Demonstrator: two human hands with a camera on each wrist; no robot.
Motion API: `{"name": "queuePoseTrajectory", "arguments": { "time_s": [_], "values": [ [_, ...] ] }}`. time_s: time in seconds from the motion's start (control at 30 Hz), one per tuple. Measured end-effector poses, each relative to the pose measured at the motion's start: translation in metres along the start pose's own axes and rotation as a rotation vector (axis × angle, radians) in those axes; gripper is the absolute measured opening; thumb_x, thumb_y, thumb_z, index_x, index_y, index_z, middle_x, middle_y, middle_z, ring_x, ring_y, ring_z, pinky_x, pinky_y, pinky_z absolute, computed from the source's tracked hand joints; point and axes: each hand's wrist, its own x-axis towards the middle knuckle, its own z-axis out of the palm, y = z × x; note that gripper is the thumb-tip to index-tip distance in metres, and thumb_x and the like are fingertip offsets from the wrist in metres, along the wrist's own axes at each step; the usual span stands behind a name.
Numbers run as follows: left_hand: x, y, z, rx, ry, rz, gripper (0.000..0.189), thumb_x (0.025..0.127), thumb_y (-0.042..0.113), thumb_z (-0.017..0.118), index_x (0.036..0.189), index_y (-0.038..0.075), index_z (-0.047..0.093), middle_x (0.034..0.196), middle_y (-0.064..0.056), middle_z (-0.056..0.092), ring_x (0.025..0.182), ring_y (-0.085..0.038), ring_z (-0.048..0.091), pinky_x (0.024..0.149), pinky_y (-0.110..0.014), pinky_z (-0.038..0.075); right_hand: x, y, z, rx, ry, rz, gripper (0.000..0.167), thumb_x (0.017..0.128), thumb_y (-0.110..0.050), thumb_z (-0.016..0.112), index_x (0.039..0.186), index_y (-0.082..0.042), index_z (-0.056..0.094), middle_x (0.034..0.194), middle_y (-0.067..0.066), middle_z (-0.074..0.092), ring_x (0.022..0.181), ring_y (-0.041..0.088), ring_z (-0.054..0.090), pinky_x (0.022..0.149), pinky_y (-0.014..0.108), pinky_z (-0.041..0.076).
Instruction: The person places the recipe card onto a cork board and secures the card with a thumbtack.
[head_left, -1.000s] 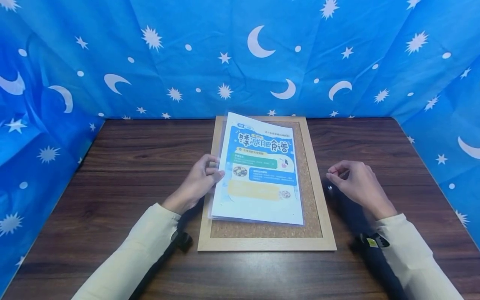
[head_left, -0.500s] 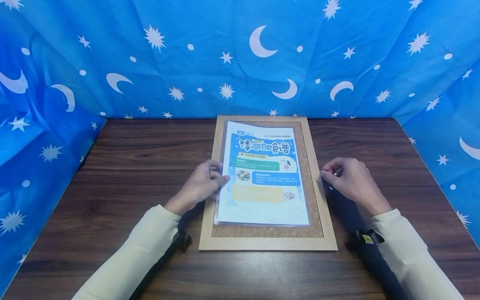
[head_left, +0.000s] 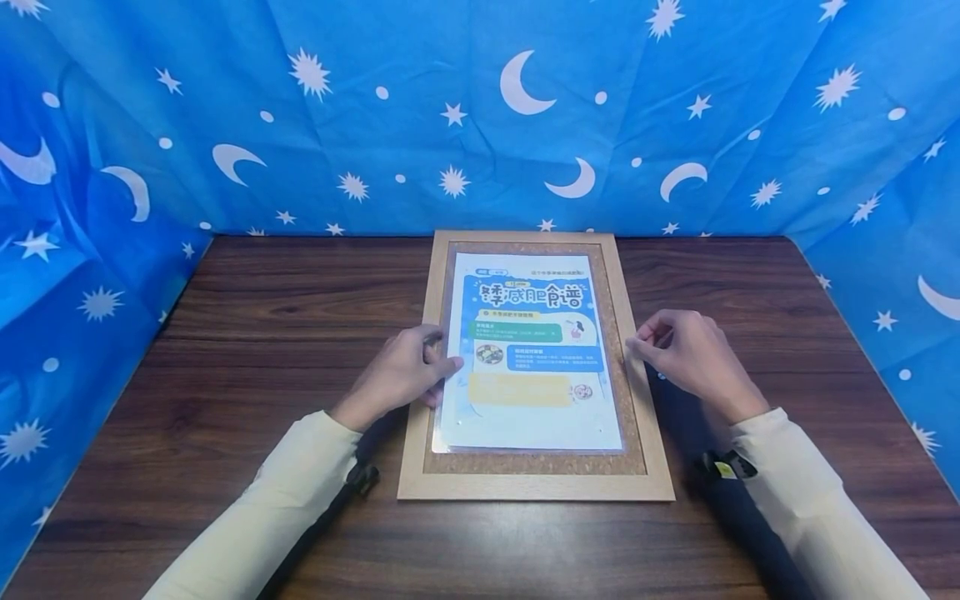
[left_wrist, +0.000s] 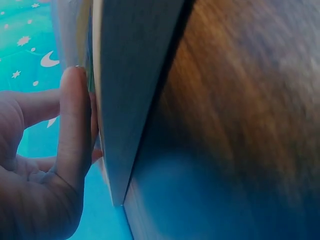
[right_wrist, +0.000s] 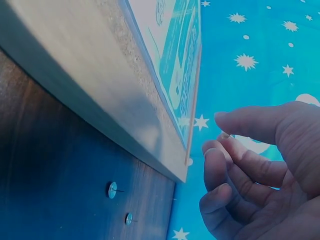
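Note:
A laminated printed sheet (head_left: 525, 425), blue and white with large Chinese characters, lies over a wood-framed corkboard (head_left: 536, 487). My left hand (head_left: 397, 367) pinches the sheet's left edge, its thumb on top and the other fingers partly hidden. In the left wrist view, that thumb (left_wrist: 75, 115) is against the sheet beside the frame. My right hand (head_left: 690, 354) hovers at the frame's right side, thumb and index fingertips close together. In the right wrist view, a tiny pale thing, apparently a thumbtack (right_wrist: 225, 135), shows between those fingertips, mostly hidden.
Two silver thumbtacks, one larger in view (right_wrist: 112, 190) and one behind it (right_wrist: 129, 219), lie on the dark wooden table (head_left: 247, 333) right of the board. A blue cloth (head_left: 420, 100) with moons and stars hangs behind and at both sides.
The sheet has come down flatter and straighter onto the corkboard, shifting slightly right with my left hand. My right hand has moved left from beside the loose tacks to the frame's right edge.

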Motion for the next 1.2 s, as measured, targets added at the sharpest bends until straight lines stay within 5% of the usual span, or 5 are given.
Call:
{"name": "queuePoseTrajectory", "arguments": {
  "time_s": [0.93,1.2],
  "values": [
    [-0.008,0.003,-0.003,0.2,0.001,0.064,0.065,0.098,0.023,0.07,0.152,0.002,0.042,0.071,-0.006,0.063,0.051,-0.021,0.061,0.043,-0.026,0.038,0.023,-0.015,0.011,0.009,-0.05,-0.026,0.019,0.099,-0.022,0.065,0.091,-0.005,0.067,0.077,0.009,0.062,0.062,0.022,0.055,0.053,0.031,0.044],
    [-0.015,0.008,-0.005,0.292,0.075,0.114,0.055,0.095,0.022,0.073,0.143,0.002,0.055,0.079,-0.007,0.066,0.051,-0.019,0.057,0.043,-0.025,0.037,0.032,-0.022,0.016,-0.007,-0.057,-0.041,0.022,0.099,-0.018,0.059,0.085,-0.004,0.069,0.077,0.008,0.063,0.063,0.022,0.054,0.052,0.031,0.042]
  ]
}}
